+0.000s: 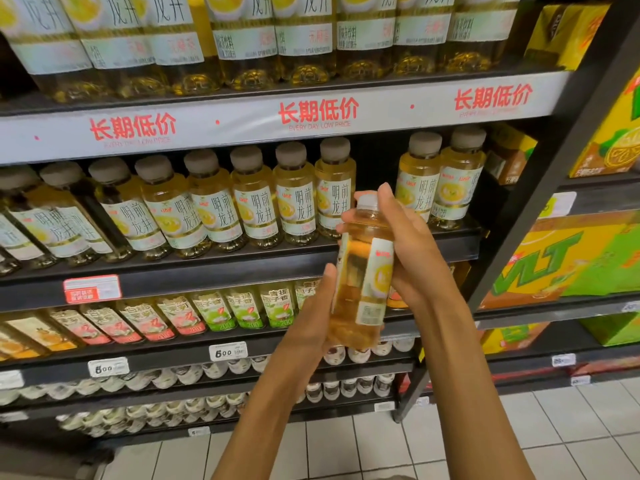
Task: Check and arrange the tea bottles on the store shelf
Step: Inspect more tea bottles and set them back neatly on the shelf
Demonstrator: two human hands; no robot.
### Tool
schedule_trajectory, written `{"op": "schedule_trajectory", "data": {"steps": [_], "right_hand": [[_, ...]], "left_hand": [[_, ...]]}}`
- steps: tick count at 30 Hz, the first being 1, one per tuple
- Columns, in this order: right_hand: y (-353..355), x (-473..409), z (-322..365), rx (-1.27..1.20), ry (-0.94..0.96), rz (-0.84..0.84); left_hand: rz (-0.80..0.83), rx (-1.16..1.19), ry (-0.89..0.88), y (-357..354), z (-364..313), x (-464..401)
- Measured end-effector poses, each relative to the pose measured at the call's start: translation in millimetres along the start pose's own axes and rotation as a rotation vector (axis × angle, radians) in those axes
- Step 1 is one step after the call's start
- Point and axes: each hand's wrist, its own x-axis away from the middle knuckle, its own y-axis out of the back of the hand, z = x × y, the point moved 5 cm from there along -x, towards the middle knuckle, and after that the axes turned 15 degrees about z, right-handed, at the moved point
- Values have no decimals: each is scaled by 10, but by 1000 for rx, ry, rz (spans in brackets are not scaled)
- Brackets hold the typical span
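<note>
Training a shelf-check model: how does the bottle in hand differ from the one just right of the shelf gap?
The held bottle is off the shelf, gripped by both the left hand and right hand; the shelf bottle stands untouched. The held bottle's label faces sideways; the shelf bottle's faces front. Both hold pale yellow tea.

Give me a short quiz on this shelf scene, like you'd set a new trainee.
1. True or false: both hands hold the bottle.
2. Where is the gap in the bottle row? A) far left B) behind the held bottle C) no gap
3. What price do the white tags show?

Key: 1 true: left hand low, right hand high. 2 B. 3 They appear to read 5.00.
</note>
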Motion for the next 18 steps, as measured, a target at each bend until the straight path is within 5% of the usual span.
{"op": "schedule_trajectory", "data": {"steps": [3,6,12,18], "right_hand": [[59,3,16,188,-29,-85],[76,-8,4,209,-82,-40],[11,-20,-77,-183,-143,49],[122,-8,-152,-70,-194,-3]], "left_hand": [[-116,-135,-12,-24,-70,6],[-126,3,-32,-18,-41,-18],[256,484,22,-174,26,25],[202,222,49,-159,20,67]]}}
